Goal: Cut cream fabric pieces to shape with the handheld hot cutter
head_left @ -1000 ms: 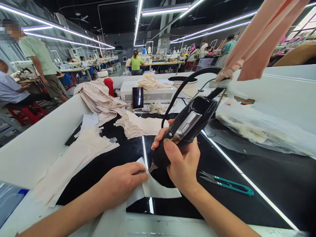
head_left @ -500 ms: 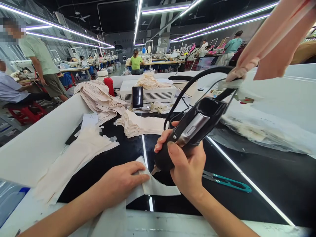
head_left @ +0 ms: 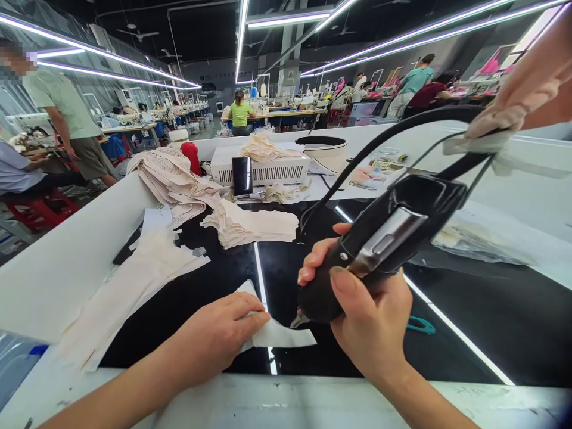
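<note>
My left hand is closed on a pale fabric piece with a curved edge, its fingers pressing it against the glossy black tabletop. My right hand wraps round a thick black corded hand tool with a silver lever along its side. The tool is tilted, its pointed metal tip low and just beyond the fabric's curved edge, a little right of my left fingers. Whether the tip touches the surface I cannot tell. Behind my right wrist shows the teal handle of thread snips, their blades hidden.
A pale fabric stack lies ahead, with more cut pieces and a fabric heap at left. Behind stand a phone and a vented white box. A cable arches up to a hanging pink cloth.
My right hand has drawn the tool rightward, so its tip has left the spot by my left fingers. My left hand stays on the fabric. The snips are now mostly covered.
</note>
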`<state>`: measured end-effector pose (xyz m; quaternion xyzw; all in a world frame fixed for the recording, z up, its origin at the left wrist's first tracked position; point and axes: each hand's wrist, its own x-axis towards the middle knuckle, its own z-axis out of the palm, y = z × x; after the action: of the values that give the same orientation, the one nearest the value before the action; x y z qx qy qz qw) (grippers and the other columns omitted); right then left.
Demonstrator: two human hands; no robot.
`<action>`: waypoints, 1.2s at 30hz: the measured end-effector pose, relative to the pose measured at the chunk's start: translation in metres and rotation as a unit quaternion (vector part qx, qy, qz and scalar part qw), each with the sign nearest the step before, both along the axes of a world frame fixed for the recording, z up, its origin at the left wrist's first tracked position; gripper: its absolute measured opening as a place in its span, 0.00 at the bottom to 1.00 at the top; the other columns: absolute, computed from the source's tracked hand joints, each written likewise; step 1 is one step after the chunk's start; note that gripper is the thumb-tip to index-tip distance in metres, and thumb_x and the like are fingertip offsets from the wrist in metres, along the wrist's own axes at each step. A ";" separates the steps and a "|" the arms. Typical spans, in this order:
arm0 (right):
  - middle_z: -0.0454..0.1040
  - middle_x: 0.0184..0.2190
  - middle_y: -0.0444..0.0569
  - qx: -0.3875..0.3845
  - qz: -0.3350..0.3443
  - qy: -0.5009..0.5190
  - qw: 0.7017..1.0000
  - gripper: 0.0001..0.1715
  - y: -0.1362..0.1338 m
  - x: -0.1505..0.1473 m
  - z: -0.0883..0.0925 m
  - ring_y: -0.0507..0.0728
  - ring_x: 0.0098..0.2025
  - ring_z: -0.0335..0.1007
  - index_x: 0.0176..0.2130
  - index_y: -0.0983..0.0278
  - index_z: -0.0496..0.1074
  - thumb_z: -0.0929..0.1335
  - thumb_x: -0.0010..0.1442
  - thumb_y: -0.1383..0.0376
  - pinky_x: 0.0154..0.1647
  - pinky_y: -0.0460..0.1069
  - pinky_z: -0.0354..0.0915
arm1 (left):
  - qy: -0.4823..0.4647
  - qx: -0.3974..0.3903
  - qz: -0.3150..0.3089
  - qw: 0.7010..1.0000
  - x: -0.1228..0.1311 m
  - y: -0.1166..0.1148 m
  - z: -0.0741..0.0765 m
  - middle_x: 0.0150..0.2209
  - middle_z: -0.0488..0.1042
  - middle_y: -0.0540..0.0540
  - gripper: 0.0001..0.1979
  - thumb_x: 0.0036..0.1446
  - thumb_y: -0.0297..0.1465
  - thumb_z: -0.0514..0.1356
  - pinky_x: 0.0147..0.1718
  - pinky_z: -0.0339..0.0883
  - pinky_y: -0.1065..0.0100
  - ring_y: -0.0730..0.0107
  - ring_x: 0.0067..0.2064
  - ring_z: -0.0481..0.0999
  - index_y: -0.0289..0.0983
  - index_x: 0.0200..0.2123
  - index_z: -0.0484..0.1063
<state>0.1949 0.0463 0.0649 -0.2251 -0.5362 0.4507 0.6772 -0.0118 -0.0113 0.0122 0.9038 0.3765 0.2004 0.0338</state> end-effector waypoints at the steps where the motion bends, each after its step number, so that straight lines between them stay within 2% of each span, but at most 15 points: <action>1: 0.78 0.32 0.40 0.001 -0.001 -0.003 1.000 0.22 -0.002 0.003 -0.001 0.52 0.26 0.74 0.48 0.55 0.73 0.79 0.59 0.52 0.28 0.48 0.73 | -0.003 -0.013 -0.003 1.000 0.003 -0.001 0.001 0.52 0.78 0.38 0.19 0.66 0.15 0.52 0.55 0.78 0.61 0.58 0.54 0.78 0.32 0.56 0.71; 5: 0.78 0.32 0.41 0.008 -0.003 -0.012 1.000 0.23 -0.007 0.010 -0.006 0.52 0.26 0.74 0.50 0.56 0.73 0.79 0.59 0.53 0.26 0.48 0.73 | -0.011 -0.037 -0.010 0.999 0.013 -0.004 -0.002 0.48 0.78 0.40 0.16 0.67 0.17 0.54 0.50 0.79 0.62 0.58 0.50 0.79 0.32 0.54 0.72; 8: 0.78 0.32 0.41 0.010 -0.003 -0.010 1.000 0.24 -0.010 0.012 -0.008 0.52 0.26 0.74 0.50 0.55 0.72 0.79 0.59 0.53 0.24 0.47 0.72 | -0.007 -0.040 -0.006 0.999 0.012 -0.006 -0.005 0.49 0.78 0.40 0.17 0.67 0.16 0.54 0.49 0.80 0.61 0.58 0.50 0.79 0.34 0.55 0.72; 13: 0.78 0.31 0.40 -0.010 0.000 -0.016 1.000 0.18 -0.011 0.010 -0.005 0.50 0.24 0.71 0.42 0.56 0.71 0.78 0.60 0.53 0.21 0.45 0.69 | -0.006 -0.040 -0.001 0.999 0.009 -0.009 -0.008 0.51 0.77 0.40 0.19 0.67 0.15 0.53 0.50 0.79 0.64 0.60 0.51 0.79 0.35 0.57 0.71; 25: 0.78 0.30 0.38 -0.018 0.026 0.004 0.999 0.12 -0.005 -0.011 -0.004 0.50 0.26 0.72 0.41 0.56 0.70 0.75 0.60 0.65 0.27 0.45 0.72 | -0.004 -0.030 0.006 1.000 0.011 -0.012 -0.010 0.51 0.76 0.39 0.19 0.67 0.15 0.54 0.50 0.78 0.64 0.60 0.51 0.78 0.34 0.57 0.71; 31: 0.78 0.31 0.38 -0.015 0.019 0.008 1.000 0.14 -0.002 -0.015 -0.006 0.50 0.27 0.74 0.44 0.56 0.70 0.76 0.60 0.63 0.29 0.45 0.74 | 0.000 -0.029 0.031 0.999 0.012 -0.011 -0.011 0.50 0.74 0.40 0.19 0.66 0.16 0.54 0.46 0.79 0.62 0.59 0.47 0.77 0.37 0.55 0.72; 36: 0.78 0.31 0.38 -0.017 0.028 0.013 0.999 0.14 0.002 -0.022 -0.007 0.50 0.27 0.74 0.41 0.56 0.71 0.77 0.59 0.62 0.27 0.45 0.73 | -0.010 -0.036 0.036 0.999 0.013 -0.011 -0.012 0.51 0.74 0.40 0.21 0.65 0.16 0.56 0.48 0.78 0.62 0.59 0.48 0.77 0.39 0.57 0.72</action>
<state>0.1731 0.0479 0.0578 -0.2155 -0.5254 0.4813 0.6678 0.0010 -0.0227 0.0003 0.8860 0.4154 0.1964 0.0627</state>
